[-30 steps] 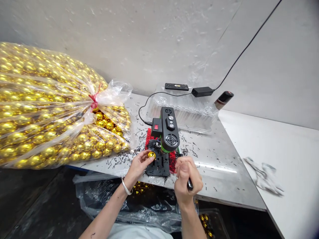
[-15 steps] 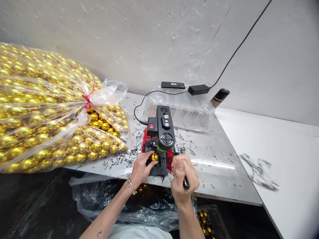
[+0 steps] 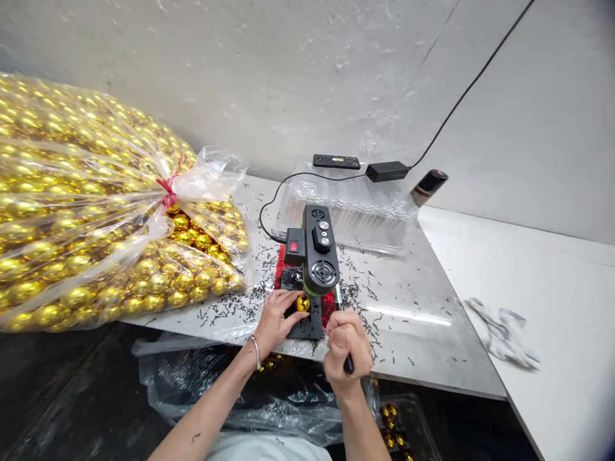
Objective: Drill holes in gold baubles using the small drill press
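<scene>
Between thumb and fingers, my left hand point(image 3: 278, 318) pinches a shiny gold ball point(image 3: 302, 303). It holds the ball under the front end of a small black press point(image 3: 319, 250) with vents, buttons and a red switch. My right hand point(image 3: 348, 351) is closed round the black-gripped lever point(image 3: 348, 365) on the press's right side. A dark base plate point(image 3: 309, 330) lies under the ball, on a red mat point(image 3: 328, 306). The press head partly hides the ball's far side.
A big clear bag point(image 3: 86, 224) of gold balls fills the left. Behind the press are stacked clear plastic trays point(image 3: 346, 205), a power adapter point(image 3: 387, 171), a remote point(image 3: 336, 161) and a dark-capped bottle point(image 3: 429, 187). White gloves point(image 3: 502, 333) lie at right. Black scraps litter the metal table point(image 3: 408, 288).
My right hand and the lever have shifted left and slightly down. The gold ball, still in my left hand, sits a little further right, closer under the press head.
</scene>
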Tool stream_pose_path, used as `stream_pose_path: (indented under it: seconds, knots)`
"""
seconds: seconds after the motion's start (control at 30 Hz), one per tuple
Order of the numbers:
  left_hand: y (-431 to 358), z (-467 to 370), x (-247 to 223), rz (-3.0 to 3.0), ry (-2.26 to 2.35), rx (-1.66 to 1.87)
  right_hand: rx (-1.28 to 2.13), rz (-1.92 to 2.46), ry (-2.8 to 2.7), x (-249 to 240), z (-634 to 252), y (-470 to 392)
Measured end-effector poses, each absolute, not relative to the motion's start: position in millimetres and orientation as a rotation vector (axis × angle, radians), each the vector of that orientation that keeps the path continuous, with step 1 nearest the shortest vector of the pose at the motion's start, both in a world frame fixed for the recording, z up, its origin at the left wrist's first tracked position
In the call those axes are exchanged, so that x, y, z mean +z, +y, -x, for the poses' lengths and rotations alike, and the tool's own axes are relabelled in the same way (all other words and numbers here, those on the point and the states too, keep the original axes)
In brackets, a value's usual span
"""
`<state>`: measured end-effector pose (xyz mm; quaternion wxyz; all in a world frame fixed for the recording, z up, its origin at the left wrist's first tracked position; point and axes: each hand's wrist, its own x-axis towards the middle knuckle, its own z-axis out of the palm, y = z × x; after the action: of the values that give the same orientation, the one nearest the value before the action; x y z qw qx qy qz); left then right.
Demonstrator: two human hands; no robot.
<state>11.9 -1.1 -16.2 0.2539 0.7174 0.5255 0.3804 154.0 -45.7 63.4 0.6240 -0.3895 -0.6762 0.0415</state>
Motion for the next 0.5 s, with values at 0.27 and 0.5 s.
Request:
stream_pose_path:
  seconds: [0.27, 0.5]
  knots:
    - [-2, -12, -18, -1.948, 1.428, 1.032, -0.034, 0.815, -1.521, 21, -154, -36]
    - [-2, -13, -15, -1.933, 1.396, 1.047, 0.030, 0.866, -1.484, 4, -151, -36]
